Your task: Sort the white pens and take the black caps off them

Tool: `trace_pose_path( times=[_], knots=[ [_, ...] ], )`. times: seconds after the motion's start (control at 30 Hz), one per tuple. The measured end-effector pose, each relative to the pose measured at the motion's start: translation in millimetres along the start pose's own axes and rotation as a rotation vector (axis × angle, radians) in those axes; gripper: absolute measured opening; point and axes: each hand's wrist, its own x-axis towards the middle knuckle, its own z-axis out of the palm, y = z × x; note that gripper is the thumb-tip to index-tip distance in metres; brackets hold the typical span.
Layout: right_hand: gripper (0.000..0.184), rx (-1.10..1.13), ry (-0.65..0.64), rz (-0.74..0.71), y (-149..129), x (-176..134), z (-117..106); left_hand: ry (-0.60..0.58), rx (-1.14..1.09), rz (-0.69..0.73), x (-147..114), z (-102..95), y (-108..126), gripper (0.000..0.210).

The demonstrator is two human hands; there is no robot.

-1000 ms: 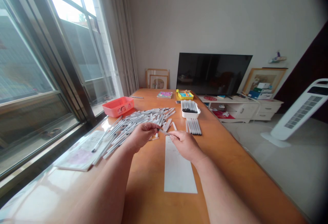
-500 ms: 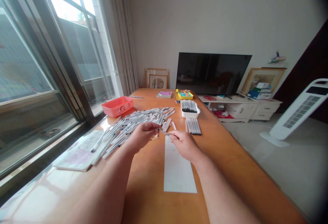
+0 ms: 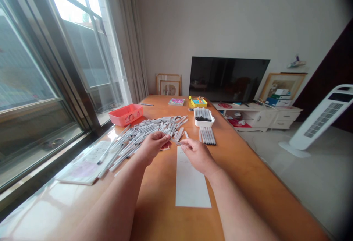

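Between my two hands is a slim, pale pen (image 3: pixel 175 142). My left hand (image 3: pixel 154 146) pinches its left end, and my right hand (image 3: pixel 197 153) grips the other end with thumb and fingers. The pen's tips are hidden by my fingers. Just beyond and left of my hands spreads a loose pile of pale pens with black ends (image 3: pixel 149 128). A white paper strip (image 3: pixel 191 187) with faint writing lies under my right hand. Right of my hands, several pens lie in a neat row (image 3: pixel 207 136) on the table.
Past the row stands a white box (image 3: pixel 204 124) filled with pens. A red basket (image 3: pixel 125 116) sits at the left, with a booklet (image 3: pixel 82 167) nearer me. Farther back are a colourful book (image 3: pixel 176 102) and a yellow box (image 3: pixel 198 103). The wooden table (image 3: pixel 160 204) runs alongside a window.
My left thumb and fingers have shifted slightly on the pen, and the dark bit near its left end no longer shows. My right hand has barely moved.
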Motion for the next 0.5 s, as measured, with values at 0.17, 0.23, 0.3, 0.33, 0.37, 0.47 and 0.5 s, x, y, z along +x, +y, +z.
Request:
trace_pose_path(
  times=[0.17,0.23,0.3,0.33,0.37,0.47,0.5],
  knots=[
    [0.024,-0.005,-0.017,0.006,0.0,-0.3,-1.0,-0.015,-0.025,0.004,-1.3,-0.3,2.0,0.038],
    [0.025,0.001,-0.027,0.005,0.6,-0.4,-1.1,-0.033,-0.038,0.009,-1.4,-0.5,2.3,0.037],
    [0.026,0.003,-0.034,0.014,1.7,-0.5,-0.5,-0.052,-0.068,0.013,-1.1,-0.8,2.4,0.035],
    [0.027,0.004,-0.039,0.019,2.3,-0.5,0.0,-0.057,-0.089,0.011,-0.9,-1.0,2.5,0.035],
    [0.028,0.006,-0.043,0.024,2.9,-0.4,0.5,-0.058,-0.113,0.006,-0.8,-1.2,2.6,0.036],
    [0.030,0.008,-0.047,0.028,3.8,-0.5,1.7,-0.019,-0.157,-0.026,-0.2,-1.2,2.6,0.040],
    [0.030,0.009,-0.048,0.025,3.7,-0.5,1.8,0.000,-0.157,-0.035,-0.1,-0.9,2.5,0.041]
  ],
)
